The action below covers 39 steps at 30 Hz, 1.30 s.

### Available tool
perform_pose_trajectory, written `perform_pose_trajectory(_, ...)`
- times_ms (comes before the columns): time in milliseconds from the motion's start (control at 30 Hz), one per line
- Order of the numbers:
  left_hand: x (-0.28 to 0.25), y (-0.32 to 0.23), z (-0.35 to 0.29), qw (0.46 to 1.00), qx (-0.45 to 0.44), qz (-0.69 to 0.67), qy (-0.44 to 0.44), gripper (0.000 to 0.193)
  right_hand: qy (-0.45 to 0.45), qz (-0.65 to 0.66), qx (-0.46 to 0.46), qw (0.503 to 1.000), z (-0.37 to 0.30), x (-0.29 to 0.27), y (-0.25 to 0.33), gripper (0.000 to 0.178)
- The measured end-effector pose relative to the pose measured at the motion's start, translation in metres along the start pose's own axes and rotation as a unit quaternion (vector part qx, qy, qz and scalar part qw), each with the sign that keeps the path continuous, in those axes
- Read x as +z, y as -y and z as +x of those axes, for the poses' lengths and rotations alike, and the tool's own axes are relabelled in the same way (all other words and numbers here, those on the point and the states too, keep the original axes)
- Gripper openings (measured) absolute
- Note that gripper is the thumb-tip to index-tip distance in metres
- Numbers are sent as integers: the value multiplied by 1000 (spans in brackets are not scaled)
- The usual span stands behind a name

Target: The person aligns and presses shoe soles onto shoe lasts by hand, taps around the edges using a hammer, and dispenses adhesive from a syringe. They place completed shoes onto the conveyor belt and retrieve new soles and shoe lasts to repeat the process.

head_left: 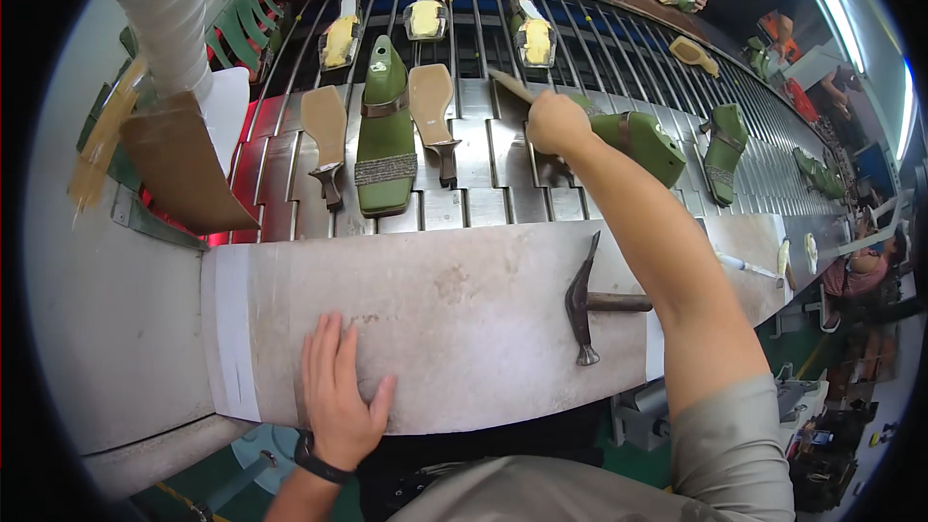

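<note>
My left hand [342, 389] lies flat, fingers extended, on the pale work board [464, 329] near its front edge. My right hand [559, 124] reaches across to the metal conveyor and is closed round a tan shoe sole [510, 85]; the sole's tip sticks out on the left, and the rest is hidden by the hand. Right beside it a green shoe last [640, 143] with a brown strap lies tilted. A hammer [582, 302] with a dark head rests on the board under my right forearm, which partly covers its handle.
Left on the conveyor, a green last [386, 145] with a glittery strap lies between two heeled tan soles [325, 126] [431, 101]. Another last [723, 155] stands right. Yellow-covered shoe parts [340, 39] lie farther back. A duct [164, 19] and brown flap [184, 169] hang left. People work far right.
</note>
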<state>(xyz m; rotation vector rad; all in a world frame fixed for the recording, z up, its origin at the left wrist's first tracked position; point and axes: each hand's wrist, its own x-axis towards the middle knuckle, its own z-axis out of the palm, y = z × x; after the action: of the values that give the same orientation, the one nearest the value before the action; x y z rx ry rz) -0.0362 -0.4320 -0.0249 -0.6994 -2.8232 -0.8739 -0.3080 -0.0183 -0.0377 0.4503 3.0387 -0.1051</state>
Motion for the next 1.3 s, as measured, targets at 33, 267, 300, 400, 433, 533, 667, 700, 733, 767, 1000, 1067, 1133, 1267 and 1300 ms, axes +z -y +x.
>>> perform_pose_trajectory(33,0,2,-14,999,-1,37,-8,70,-2,-1,-2,1000,8,-6,2,40)
perform_pose_trajectory(267,15,9,-9,996,-5,84,-27,56,-191,21,-22,981,93,-64,-37,29)
perform_pose_trajectory(300,12,10,-15,995,-10,89,-31,56,-221,-12,-43,974,103,-70,-34,30)
perform_pose_trajectory(400,13,19,-24,993,0,116,-27,47,-150,-64,-21,986,142,-61,-18,55)
perform_pose_trajectory(433,15,23,-22,992,2,118,-32,47,-102,-87,7,991,154,-53,-13,69)
perform_pose_trajectory(533,16,29,-18,993,11,110,-38,48,-91,-78,43,992,171,-12,4,106)
perform_pose_trajectory(667,17,34,-17,994,20,100,-45,49,-164,-76,73,981,177,-2,2,92)
perform_pose_trajectory(700,18,35,-17,994,20,99,-50,49,-172,-73,73,980,170,-11,4,92)
perform_pose_trajectory(733,19,36,-18,993,24,97,-54,49,-169,-78,51,981,161,-22,3,84)
perform_pose_trajectory(767,20,35,-19,993,25,95,-60,50,-163,-85,27,983,145,-37,4,77)
perform_pose_trajectory(1000,13,24,-28,994,41,12,-98,60,-134,-12,-95,986,-64,-158,34,70)
perform_pose_trajectory(1067,9,9,-21,993,54,-26,-99,67,-127,114,-136,976,-141,-170,20,71)
perform_pose_trajectory(1133,8,-17,-21,967,149,-37,-205,84,11,283,-119,952,-220,-177,39,73)
perform_pose_trajectory(1267,14,-32,-28,898,297,105,-308,91,206,605,-148,755,-363,-106,48,53)
perform_pose_trajectory(1300,10,-35,-35,898,303,103,-303,91,227,633,-134,728,-391,-95,55,46)
